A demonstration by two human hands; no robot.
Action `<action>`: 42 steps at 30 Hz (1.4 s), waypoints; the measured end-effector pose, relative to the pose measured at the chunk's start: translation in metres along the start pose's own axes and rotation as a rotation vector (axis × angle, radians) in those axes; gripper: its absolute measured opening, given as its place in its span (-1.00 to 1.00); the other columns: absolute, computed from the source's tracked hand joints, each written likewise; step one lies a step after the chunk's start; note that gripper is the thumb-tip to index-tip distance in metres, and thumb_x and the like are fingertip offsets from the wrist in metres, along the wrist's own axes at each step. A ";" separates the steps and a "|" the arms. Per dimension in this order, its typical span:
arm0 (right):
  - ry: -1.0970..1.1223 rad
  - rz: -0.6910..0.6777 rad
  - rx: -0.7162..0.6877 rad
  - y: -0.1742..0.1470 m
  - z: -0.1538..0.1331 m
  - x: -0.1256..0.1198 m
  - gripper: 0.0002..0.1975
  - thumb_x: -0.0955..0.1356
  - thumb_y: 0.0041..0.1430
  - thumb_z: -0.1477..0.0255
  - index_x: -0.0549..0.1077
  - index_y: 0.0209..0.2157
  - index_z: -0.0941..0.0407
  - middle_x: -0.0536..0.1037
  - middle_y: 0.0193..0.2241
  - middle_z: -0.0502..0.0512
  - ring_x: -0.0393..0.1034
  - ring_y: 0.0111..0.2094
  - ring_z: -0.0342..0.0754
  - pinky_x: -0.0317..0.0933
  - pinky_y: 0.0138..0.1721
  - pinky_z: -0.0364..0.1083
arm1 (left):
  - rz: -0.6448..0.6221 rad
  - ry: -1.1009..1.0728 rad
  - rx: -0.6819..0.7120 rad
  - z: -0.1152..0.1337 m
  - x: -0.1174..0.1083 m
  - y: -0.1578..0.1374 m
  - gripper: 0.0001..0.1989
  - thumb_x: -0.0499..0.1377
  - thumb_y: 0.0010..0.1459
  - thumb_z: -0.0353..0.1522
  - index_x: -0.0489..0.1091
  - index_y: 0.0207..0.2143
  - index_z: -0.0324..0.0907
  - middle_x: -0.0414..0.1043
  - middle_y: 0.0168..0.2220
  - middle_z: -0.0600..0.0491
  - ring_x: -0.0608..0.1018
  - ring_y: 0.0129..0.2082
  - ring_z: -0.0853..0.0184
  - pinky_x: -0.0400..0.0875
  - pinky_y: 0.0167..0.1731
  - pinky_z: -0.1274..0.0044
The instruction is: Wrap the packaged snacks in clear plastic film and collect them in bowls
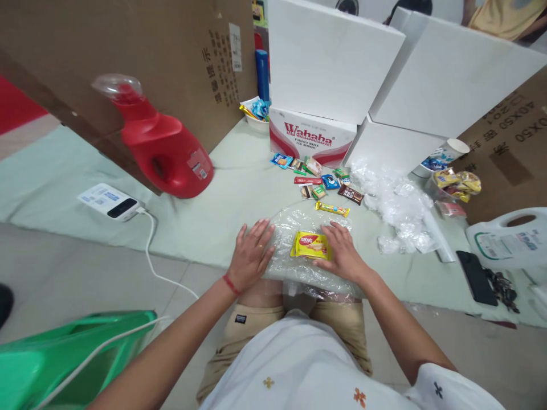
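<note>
A yellow Nabati wafer packet (311,245) lies on a sheet of clear plastic wrap (280,270) at the table's front edge. My left hand (252,256) rests palm down on the left side of the sheet, fingers stretched out, apart from the packet. Around the packet's right end sits my right hand (342,250), its thumb by the lower corner and its fingers extended by the upper one; it appears to touch the packet without closing on it. Just beyond lies a yellow snack bar (332,209), with several small wrapped snacks such as a brown packet (351,195) behind it.
A red detergent jug (171,148) and a white device (109,202) with a cable stand left. White boxes (333,57) and a Wahaba carton (311,136) rise behind. At right are crumpled plastic (397,210), a white jug (513,242) and a black phone (476,277).
</note>
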State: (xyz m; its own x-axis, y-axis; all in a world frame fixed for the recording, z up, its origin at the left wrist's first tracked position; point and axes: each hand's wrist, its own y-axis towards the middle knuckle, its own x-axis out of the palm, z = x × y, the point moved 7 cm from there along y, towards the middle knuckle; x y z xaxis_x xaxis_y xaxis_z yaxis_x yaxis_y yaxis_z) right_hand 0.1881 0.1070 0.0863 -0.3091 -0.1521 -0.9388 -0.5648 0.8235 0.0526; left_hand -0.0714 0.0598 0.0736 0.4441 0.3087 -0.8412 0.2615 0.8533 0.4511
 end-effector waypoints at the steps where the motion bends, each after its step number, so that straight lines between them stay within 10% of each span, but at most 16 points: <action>1: 0.013 0.044 -0.029 -0.017 0.000 -0.009 -0.13 0.42 0.26 0.07 0.09 0.45 0.08 0.29 0.32 0.37 -0.03 0.44 0.31 -0.07 0.39 0.40 | 0.018 -0.020 0.051 0.004 -0.011 -0.011 -0.27 0.04 0.41 -0.31 -0.19 0.52 0.01 0.14 0.45 -0.16 0.22 0.45 0.09 0.00 0.42 0.04; 5: 0.010 0.039 -0.191 -0.098 0.001 -0.003 -0.21 0.43 0.27 0.10 0.17 0.43 -0.01 0.40 0.23 0.32 0.19 0.34 0.31 0.08 0.36 0.39 | -0.039 -0.024 0.315 0.025 -0.020 -0.070 -0.26 0.17 0.32 -0.38 0.01 0.45 0.25 0.36 0.34 0.02 0.36 0.38 0.15 -0.01 0.45 0.04; 10: -0.057 0.190 -0.255 -0.149 0.008 0.042 -0.42 0.37 0.34 0.46 0.30 0.35 -0.08 0.52 0.13 0.22 0.36 0.21 0.16 0.18 0.33 0.38 | -0.114 0.067 0.415 0.040 0.023 -0.099 -0.41 0.19 0.32 -0.47 0.32 0.27 0.30 0.49 0.23 0.12 0.42 0.33 0.30 -0.25 0.49 0.08; 20: 0.369 0.094 0.023 -0.091 0.040 0.003 -0.70 0.25 0.41 0.26 0.61 -0.10 -0.03 0.60 -0.20 0.20 0.49 -0.12 0.11 0.42 -0.07 0.13 | -0.028 -0.161 0.047 0.024 0.012 -0.046 -0.82 0.14 0.35 -0.40 0.54 -0.17 -0.01 0.65 -0.02 0.03 0.39 0.33 0.21 0.18 0.36 0.08; 29: 0.646 0.068 0.379 -0.036 0.084 -0.015 -0.48 0.33 0.22 -0.10 0.46 -0.43 0.11 0.37 -0.54 -0.03 0.22 -0.48 -0.11 0.11 -0.42 -0.12 | -0.116 -0.344 -0.264 -0.033 0.033 0.041 -0.79 0.19 0.29 -0.20 0.51 -0.35 -0.08 0.63 -0.13 0.01 0.45 0.22 0.14 0.38 0.24 0.21; 35: 0.298 -0.009 0.556 -0.033 0.116 0.009 -0.69 0.32 0.23 0.16 0.41 -0.46 0.09 0.41 -0.54 -0.03 0.25 -0.49 -0.09 0.06 -0.42 -0.12 | -0.021 -0.137 -0.495 -0.061 0.050 0.047 -0.83 0.23 0.20 -0.24 0.50 -0.27 -0.15 0.53 -0.11 -0.13 0.48 0.10 0.02 0.38 0.19 0.15; 39: 0.020 0.150 0.503 -0.029 0.113 -0.014 -0.72 0.28 0.29 0.30 0.52 -0.10 0.11 0.55 -0.23 0.17 0.40 -0.28 0.05 0.22 -0.27 -0.04 | 0.317 -0.008 -0.482 -0.036 0.003 0.039 -0.75 0.11 0.31 -0.26 0.46 -0.07 -0.18 0.44 0.00 -0.20 0.43 0.16 0.03 0.32 0.20 0.12; 42: -0.003 0.187 0.289 0.001 0.088 -0.022 -0.69 0.23 0.36 0.37 0.53 -0.04 0.13 0.55 -0.14 0.25 0.38 -0.08 0.14 0.26 -0.02 0.04 | 0.184 -0.060 -0.221 0.021 -0.001 0.044 -0.68 -0.01 0.38 -0.35 0.45 0.05 -0.09 0.50 0.03 -0.12 0.45 0.20 0.11 0.28 0.22 0.16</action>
State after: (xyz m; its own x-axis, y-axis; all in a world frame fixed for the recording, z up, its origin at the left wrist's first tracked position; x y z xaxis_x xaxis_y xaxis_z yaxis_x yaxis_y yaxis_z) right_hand 0.2621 0.1596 0.0773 -0.3842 0.0179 -0.9231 -0.2578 0.9580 0.1259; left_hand -0.0423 0.0882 0.1000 0.5180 0.4471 -0.7292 -0.0186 0.8582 0.5129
